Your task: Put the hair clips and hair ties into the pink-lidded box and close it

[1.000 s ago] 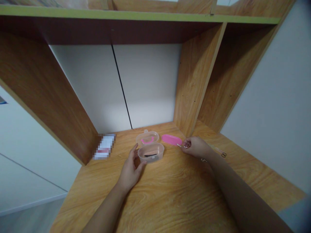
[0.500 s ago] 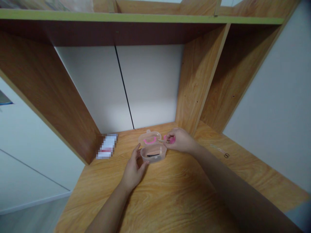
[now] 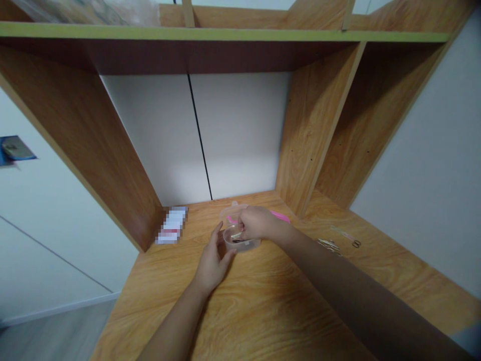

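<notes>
From the head camera, the right hand [image 3: 257,223] has its fingers together on a small metal piece [image 3: 236,234], held over a clear plastic tub [image 3: 241,243] on the bench [image 3: 263,311]. The left hand [image 3: 212,263] stands open, fingers spread, just beside the tub. Behind the tub lies a clear lid [image 3: 233,213] with a pink handle, and a pink case [image 3: 281,216] is partly hidden by the right hand. Small scissors [image 3: 355,243] lie off to the right, and a blurred packet [image 3: 172,225] lies to the left.
</notes>
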Tool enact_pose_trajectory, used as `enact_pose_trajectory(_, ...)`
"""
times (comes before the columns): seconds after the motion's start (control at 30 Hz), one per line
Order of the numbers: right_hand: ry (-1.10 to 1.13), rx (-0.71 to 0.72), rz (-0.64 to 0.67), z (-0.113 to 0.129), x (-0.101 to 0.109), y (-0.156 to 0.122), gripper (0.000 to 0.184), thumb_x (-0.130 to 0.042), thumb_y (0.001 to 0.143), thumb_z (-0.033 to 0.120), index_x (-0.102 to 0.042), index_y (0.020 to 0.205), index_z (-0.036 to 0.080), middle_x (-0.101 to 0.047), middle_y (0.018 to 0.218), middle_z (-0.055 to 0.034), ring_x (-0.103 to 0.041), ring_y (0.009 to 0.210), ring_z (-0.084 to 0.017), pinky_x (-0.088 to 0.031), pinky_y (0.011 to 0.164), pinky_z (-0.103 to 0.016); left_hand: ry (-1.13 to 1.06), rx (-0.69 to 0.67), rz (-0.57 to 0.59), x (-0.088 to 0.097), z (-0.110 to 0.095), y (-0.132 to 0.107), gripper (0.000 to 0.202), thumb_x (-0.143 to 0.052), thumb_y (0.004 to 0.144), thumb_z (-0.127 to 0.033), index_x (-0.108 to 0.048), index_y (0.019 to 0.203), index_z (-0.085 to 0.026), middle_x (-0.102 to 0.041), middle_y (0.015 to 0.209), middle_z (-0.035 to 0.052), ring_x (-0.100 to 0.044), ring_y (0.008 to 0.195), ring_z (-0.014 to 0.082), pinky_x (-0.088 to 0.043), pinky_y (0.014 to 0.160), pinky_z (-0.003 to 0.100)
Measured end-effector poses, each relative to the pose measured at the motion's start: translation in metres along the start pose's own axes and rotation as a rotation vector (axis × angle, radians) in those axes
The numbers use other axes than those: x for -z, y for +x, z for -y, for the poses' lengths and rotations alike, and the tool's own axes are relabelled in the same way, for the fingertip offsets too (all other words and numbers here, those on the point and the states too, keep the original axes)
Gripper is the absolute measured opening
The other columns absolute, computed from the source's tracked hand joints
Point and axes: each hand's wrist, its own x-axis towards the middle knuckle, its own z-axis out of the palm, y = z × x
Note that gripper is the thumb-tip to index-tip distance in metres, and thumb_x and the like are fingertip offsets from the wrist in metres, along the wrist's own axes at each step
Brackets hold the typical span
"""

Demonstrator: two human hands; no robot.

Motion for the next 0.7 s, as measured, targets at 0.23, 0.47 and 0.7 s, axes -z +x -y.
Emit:
enact_pose_trajectory(0.23,0.042,-0.023,0.008,-0.002,-0.005,0.0,0.013,-0.075,0.072,0.034,-0.078,0.073,0.022,-0.077,0.077,-0.0062,-0.067,0.068,-0.019,-0.035,0.054,-0.024,0.009,0.003,0.005,-0.001,0.001,0.001,0.076,-0.065,0.09,-0.024,-0.023,0.153,-0.025,-0.059,0.14,0.0134,-0.06,0.127,0.0249,-0.042,0.112,0.049)
enact_pose_trajectory(0.47,0.185,-0.031,-0.056,-0.022,0.009,-0.024,0.014,-0.069,0.08,0.028,-0.082,0.086,0.029,-0.08,0.083,-0.0009,-0.069,0.071,-0.016,-0.036,0.057,-0.023,0.012,0.005,0.001,-0.001,0.002,0.0,0.078,-0.066,0.089,-0.025,-0.023,0.154,-0.023,-0.06,0.139,0.0146,-0.061,0.126,0.0255,-0.042,0.113,0.05)
enact_pose_trajectory(0.7,0.422,-0.102,-0.18,-0.052,0.03,-0.058,0.018,-0.069,0.084,0.031,-0.083,0.091,0.023,-0.081,0.089,-0.0035,-0.069,0.068,-0.016,-0.042,0.06,-0.022,0.045,0.021,0.004,0.0,0.003,-0.001,0.081,-0.067,0.089,-0.028,-0.02,0.155,-0.025,-0.058,0.141,0.0142,-0.059,0.128,0.0255,-0.041,0.113,0.049)
